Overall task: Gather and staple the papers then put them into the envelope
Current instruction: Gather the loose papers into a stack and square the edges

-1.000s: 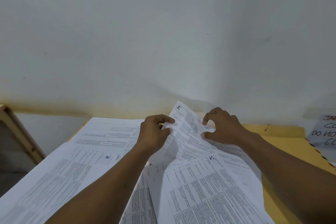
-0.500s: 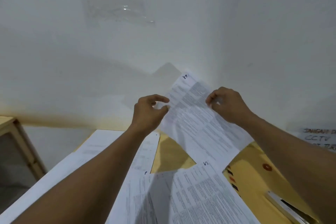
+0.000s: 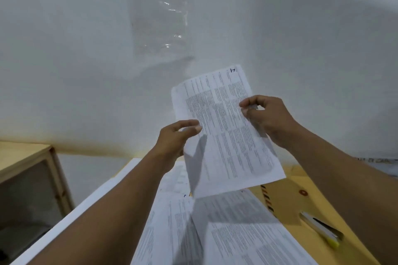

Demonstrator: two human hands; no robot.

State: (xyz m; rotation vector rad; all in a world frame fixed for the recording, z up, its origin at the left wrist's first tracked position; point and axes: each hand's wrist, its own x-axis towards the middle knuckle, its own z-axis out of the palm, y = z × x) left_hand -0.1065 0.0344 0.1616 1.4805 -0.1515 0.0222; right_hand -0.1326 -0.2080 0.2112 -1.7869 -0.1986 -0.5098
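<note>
The printed sheet [image 3: 226,131] is raised higher and turned more upright than half a second ago, well clear of the table. It is thin white paper, rectangular, slightly bowed, covered in dense small print, with a handwritten mark at its top corner. Its left edge is pinched between thumb and forefinger of the left hand [image 3: 174,142], the other fingers curled behind. Its right edge is pinched by the right hand [image 3: 267,118], fingertips pressed together on the print. More printed papers [image 3: 237,234] are spread flat below, overlapping. A yellow envelope [image 3: 286,200] with a striped edge is seen at right, flat. A grey metal stapler [image 3: 323,230] with a yellow-green end lies on it.
</note>
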